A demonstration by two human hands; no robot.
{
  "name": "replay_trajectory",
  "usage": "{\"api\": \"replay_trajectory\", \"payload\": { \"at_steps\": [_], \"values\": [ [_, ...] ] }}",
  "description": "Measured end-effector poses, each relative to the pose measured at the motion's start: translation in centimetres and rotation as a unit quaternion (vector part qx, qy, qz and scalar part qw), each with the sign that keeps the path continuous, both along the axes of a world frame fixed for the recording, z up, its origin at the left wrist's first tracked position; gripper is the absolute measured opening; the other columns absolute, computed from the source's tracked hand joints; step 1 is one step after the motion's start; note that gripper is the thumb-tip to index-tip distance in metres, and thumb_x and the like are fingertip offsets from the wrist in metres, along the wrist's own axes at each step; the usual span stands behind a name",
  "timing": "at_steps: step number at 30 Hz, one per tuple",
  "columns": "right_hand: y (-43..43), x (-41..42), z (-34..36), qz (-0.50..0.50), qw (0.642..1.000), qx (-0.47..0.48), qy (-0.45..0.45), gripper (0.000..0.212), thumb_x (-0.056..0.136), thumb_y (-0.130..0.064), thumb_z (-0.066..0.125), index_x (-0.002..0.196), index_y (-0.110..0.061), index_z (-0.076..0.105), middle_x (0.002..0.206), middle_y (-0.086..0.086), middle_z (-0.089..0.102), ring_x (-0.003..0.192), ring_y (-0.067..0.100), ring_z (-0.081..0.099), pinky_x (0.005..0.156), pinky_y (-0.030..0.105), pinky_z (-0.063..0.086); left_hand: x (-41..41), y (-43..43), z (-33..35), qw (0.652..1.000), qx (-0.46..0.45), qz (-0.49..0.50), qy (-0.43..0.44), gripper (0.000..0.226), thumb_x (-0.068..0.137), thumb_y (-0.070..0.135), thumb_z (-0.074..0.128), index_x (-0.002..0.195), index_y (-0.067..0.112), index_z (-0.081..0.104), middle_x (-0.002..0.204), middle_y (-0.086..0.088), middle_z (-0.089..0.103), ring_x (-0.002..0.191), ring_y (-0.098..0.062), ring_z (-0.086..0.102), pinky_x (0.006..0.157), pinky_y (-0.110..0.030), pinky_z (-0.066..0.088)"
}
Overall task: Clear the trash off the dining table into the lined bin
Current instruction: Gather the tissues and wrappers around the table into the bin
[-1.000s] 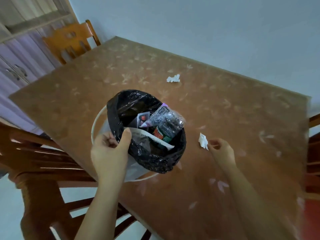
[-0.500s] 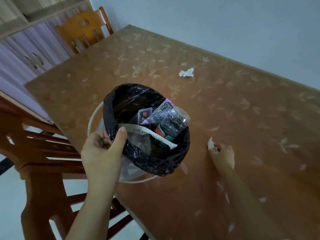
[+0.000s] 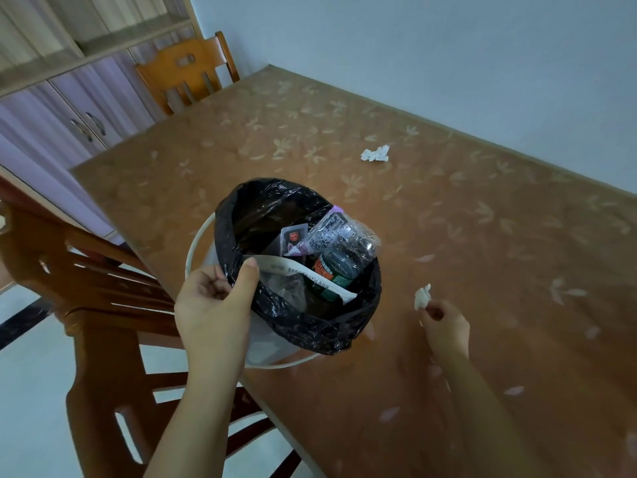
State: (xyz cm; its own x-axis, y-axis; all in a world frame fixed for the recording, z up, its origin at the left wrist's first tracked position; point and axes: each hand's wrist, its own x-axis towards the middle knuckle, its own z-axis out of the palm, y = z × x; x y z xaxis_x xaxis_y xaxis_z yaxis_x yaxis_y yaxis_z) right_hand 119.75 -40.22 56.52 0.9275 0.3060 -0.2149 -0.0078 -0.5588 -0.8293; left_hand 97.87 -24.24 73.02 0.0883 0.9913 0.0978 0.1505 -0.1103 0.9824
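A white bin (image 3: 275, 353) with a black liner (image 3: 310, 332) is held at the table's near-left edge. My left hand (image 3: 215, 308) grips its rim, thumb over the liner. Inside lie a dark plastic bottle (image 3: 341, 260), a clear wrapper (image 3: 331, 229) and a white paper strip (image 3: 310, 274). My right hand (image 3: 444, 327) pinches a small crumpled white tissue (image 3: 422, 296) just above the brown patterned table (image 3: 482, 236), to the right of the bin. Another crumpled tissue (image 3: 375, 154) lies farther back on the table.
A wooden chair (image 3: 186, 74) stands at the table's far-left end, and another wooden chair (image 3: 103, 305) is below the bin on the left. A cabinet with lilac doors (image 3: 51, 119) and a pale wall (image 3: 448, 46) lie beyond.
My right hand has closed its fingertips on the near tissue and lifted it slightly. The view shifted, with the bin still held by my left hand.
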Motion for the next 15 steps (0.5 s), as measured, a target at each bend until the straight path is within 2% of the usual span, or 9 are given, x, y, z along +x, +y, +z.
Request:
{"api": "replay_trajectory", "payload": {
  "at_steps": [3,6,9,12,15],
  "values": [
    [0.4,-1.0,3.1,-0.008,0.998,0.049,-0.025,0.001,0.080,-0.019,0.062,0.079,-0.020,0.063,0.072,-0.011,0.061,0.070,0.006,0.057,0.064,0.021,0.041,-0.5,-0.4,0.0,1.000,0.009,0.003,-0.006,0.033,0.073,0.034,0.069,0.059,0.021,0.042,0.055,0.005,0.037,0.049,-0.006,0.035,0.054,-0.028,0.035],
    [1.1,-2.3,7.2,-0.004,0.993,0.100,-0.062,0.016,0.078,-0.019,0.066,0.070,-0.029,0.057,0.067,-0.016,0.058,0.063,-0.004,0.053,0.052,0.007,0.037,-1.2,-0.9,0.2,1.000,0.017,-0.004,-0.013,0.036,0.072,0.036,0.068,0.058,0.021,0.040,0.050,0.012,0.036,0.049,-0.005,0.034,0.054,-0.029,0.034],
    [2.2,-4.2,11.5,0.033,0.983,0.149,-0.099,0.021,0.078,-0.019,0.067,0.067,-0.032,0.055,0.065,-0.014,0.058,0.057,-0.007,0.052,0.052,0.003,0.038,-2.3,-1.0,0.7,0.999,0.012,-0.011,-0.036,0.035,0.069,0.040,0.068,0.058,0.021,0.040,0.053,0.011,0.037,0.053,-0.010,0.035,0.056,-0.032,0.036],
    [3.6,-6.8,15.0,0.085,0.971,0.184,-0.129,0.021,0.078,-0.017,0.067,0.066,-0.031,0.057,0.063,-0.012,0.058,0.053,-0.009,0.049,0.051,0.003,0.038,-3.9,-0.9,1.1,0.998,0.004,-0.014,-0.059,0.033,0.074,0.032,0.069,0.059,0.021,0.041,0.057,0.003,0.036,0.056,-0.014,0.036,0.058,-0.036,0.036],
    [5.2,-10.2,17.7,0.129,0.961,0.185,-0.161,0.016,0.077,-0.018,0.068,0.068,-0.028,0.060,0.064,-0.011,0.059,0.053,-0.006,0.049,0.051,0.005,0.038,-5.9,-0.7,1.7,0.997,0.007,-0.026,-0.068,0.034,0.075,0.029,0.068,0.060,0.019,0.039,0.059,0.000,0.035,0.056,-0.013,0.036,0.054,-0.029,0.036]
  ]
}}
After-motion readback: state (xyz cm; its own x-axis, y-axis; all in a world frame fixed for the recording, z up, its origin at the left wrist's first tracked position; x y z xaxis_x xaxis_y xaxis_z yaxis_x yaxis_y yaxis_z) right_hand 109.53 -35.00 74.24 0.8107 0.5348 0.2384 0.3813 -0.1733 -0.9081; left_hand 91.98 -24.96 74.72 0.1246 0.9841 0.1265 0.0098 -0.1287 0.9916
